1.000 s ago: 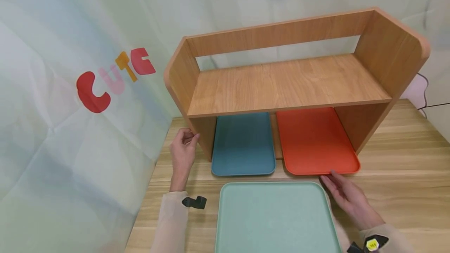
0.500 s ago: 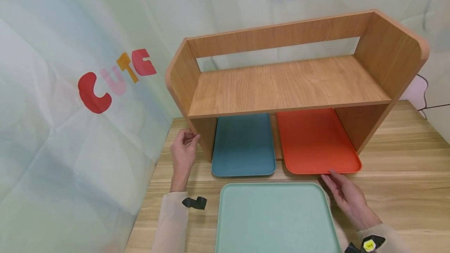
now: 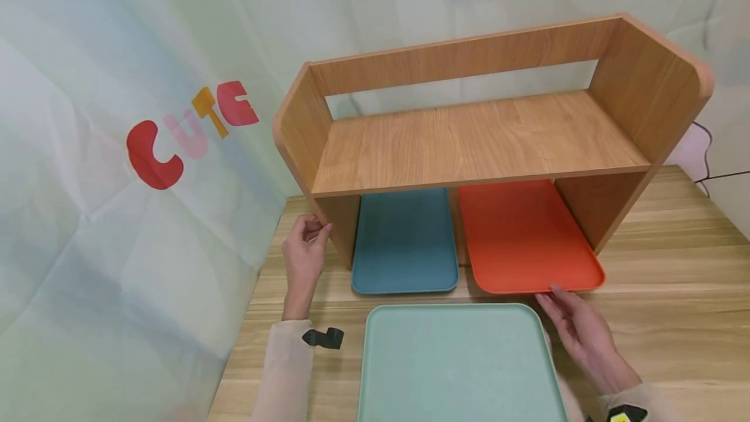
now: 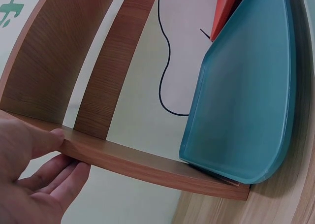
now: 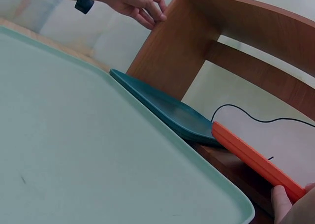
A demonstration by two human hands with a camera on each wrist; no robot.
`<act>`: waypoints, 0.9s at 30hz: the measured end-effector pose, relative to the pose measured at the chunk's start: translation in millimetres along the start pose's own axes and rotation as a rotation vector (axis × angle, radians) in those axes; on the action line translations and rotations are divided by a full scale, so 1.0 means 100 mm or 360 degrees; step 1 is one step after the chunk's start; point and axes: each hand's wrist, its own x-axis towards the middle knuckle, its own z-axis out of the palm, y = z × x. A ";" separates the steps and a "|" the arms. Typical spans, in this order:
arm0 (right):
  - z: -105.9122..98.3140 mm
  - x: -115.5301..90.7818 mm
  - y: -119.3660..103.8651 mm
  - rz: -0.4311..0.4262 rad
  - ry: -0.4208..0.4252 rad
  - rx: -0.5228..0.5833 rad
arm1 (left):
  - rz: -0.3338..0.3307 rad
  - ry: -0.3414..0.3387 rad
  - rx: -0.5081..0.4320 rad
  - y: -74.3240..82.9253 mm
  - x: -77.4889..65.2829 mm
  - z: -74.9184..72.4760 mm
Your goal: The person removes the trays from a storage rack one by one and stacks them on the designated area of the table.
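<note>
My left hand [image 3: 304,249] holds the left side panel of a wooden desktop shelf [image 3: 480,142], thumb on one face and fingers on the other, as the left wrist view shows. An orange-red tray [image 3: 530,239] lies in the lower right of the shelf, its front sticking out. At its front edge my right hand [image 3: 580,331] pinches the rim, with fingers underneath; in the right wrist view this tray [image 5: 256,160] looks raised at that end. Left of it, a blue tray [image 3: 405,246] also pokes out from under the shelf board.
A large mint-green tray [image 3: 459,363] lies in front of the shelf, close to both smaller trays. All stand on a wood-grain table [image 3: 674,298]. A cloth backdrop [image 3: 193,226] with coloured letters hangs behind and to the left.
The orange-red tray's front edge has shifted slightly right and towards me along with my right hand. My left hand and the blue tray stay where they were.
</note>
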 end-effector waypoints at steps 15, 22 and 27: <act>-0.04 -0.07 0.08 -0.0149 -0.0341 0.0097 | -0.0018 0.0000 -0.0013 0.00 0.00 0.00; -0.06 -0.12 0.04 -0.0159 -0.0421 0.0010 | -0.0020 -0.0006 -0.0007 0.00 0.00 0.00; -0.05 -0.16 0.00 -0.0097 -0.0463 -0.0002 | -0.0024 -0.0012 0.0008 0.00 -0.01 0.00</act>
